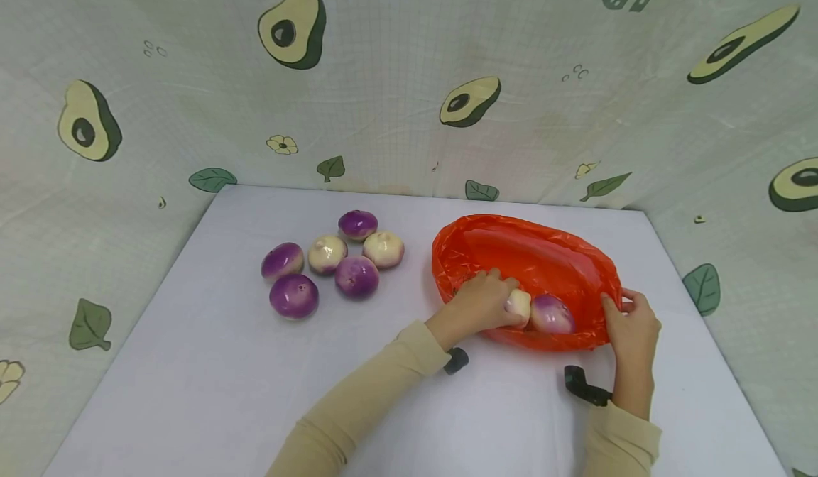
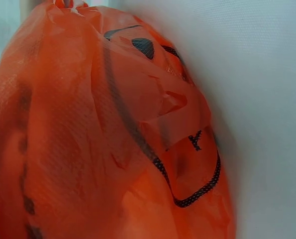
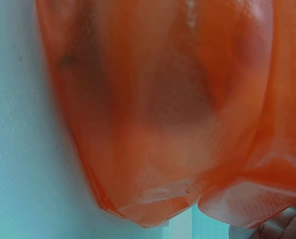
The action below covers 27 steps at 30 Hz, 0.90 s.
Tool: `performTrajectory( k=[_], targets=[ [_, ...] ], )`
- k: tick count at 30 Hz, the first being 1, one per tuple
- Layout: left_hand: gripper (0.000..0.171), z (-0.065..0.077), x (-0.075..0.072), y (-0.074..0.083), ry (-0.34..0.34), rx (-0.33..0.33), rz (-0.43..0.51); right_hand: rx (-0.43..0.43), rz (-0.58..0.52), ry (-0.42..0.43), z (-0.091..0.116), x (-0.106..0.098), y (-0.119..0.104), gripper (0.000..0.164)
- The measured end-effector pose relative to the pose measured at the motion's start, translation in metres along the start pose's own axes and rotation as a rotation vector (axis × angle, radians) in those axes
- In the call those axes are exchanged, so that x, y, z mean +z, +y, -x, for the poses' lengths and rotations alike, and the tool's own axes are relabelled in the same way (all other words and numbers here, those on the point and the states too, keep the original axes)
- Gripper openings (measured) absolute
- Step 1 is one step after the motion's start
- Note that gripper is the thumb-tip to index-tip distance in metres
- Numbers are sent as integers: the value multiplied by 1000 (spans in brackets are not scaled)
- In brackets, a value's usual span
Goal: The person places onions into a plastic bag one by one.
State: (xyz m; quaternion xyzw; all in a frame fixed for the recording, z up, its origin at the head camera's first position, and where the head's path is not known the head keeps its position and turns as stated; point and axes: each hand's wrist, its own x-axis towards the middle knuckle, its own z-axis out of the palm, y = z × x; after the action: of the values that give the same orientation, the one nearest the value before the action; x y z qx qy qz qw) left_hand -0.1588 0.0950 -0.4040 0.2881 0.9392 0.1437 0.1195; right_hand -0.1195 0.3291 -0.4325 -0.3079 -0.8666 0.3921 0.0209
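A red plastic bag (image 1: 511, 239) stands with its mouth spread wide on the right half of the table. My left hand (image 1: 481, 301) reaches over the near rim into the bag, its fingers and thumb around a whitish turnip (image 1: 520, 306). Right beside that one, a purple-and-white turnip (image 1: 552, 314) lies inside the bag. At the bag's right end my right hand (image 1: 634, 328) pinches the rim, thumb inside and fingers outside. Both wrist views are mostly filled by the bag's translucent wall (image 2: 63, 124), which has black printing; fingertips (image 3: 282, 226) show at the right wrist view's lower corner.
Left of the bag, several turnips lie grouped on the white table (image 1: 192, 363), among them a purple one (image 1: 294, 296) in front and a pale one (image 1: 383, 249) nearest the bag. An avocado-patterned cloth (image 1: 383, 108) stands behind the table and along its sides.
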Motion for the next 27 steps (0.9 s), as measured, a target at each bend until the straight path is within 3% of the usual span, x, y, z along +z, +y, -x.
performTrajectory(
  k=[10,27],
  targets=[
    [54,-5,1,3,-49,-16,-66,7,-2,-2,-1,0,1,64],
    [56,-8,4,6,-31,-27,-82,10,7,-13,-1,0,2,64]
  ],
)
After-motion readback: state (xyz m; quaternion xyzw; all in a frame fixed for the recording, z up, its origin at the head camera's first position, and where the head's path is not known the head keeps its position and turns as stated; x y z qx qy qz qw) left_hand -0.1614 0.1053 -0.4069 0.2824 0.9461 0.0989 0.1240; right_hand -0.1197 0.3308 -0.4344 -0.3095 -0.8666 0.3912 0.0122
